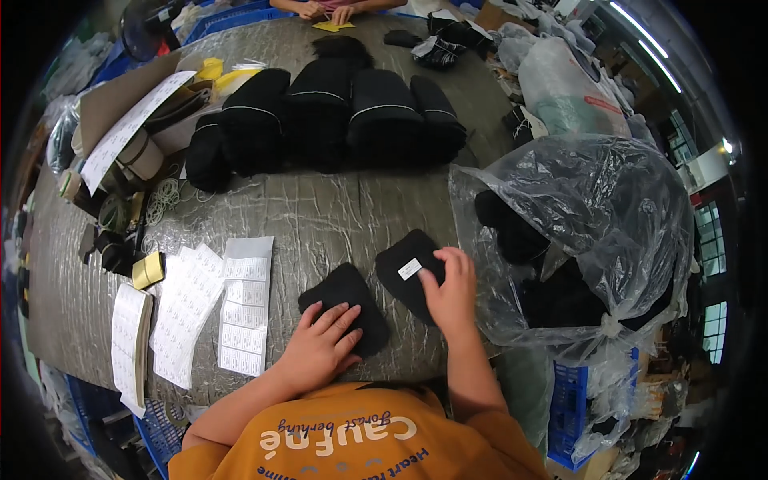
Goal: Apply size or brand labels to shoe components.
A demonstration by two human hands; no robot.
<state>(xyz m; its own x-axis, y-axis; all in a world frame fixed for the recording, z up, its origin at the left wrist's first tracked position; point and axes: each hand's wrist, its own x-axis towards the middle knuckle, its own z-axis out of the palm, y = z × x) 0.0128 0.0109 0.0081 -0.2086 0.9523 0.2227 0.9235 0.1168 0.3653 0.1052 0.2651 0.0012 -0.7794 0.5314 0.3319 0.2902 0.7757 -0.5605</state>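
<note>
From the head camera: left hand [322,344] flat and open on one black sock piece [345,306], pinning it to the table [320,212]. Right hand [453,290] just beside, fingertips pressing a white label [410,269] onto the second black sock piece [410,272], long axis running up-left.
</note>
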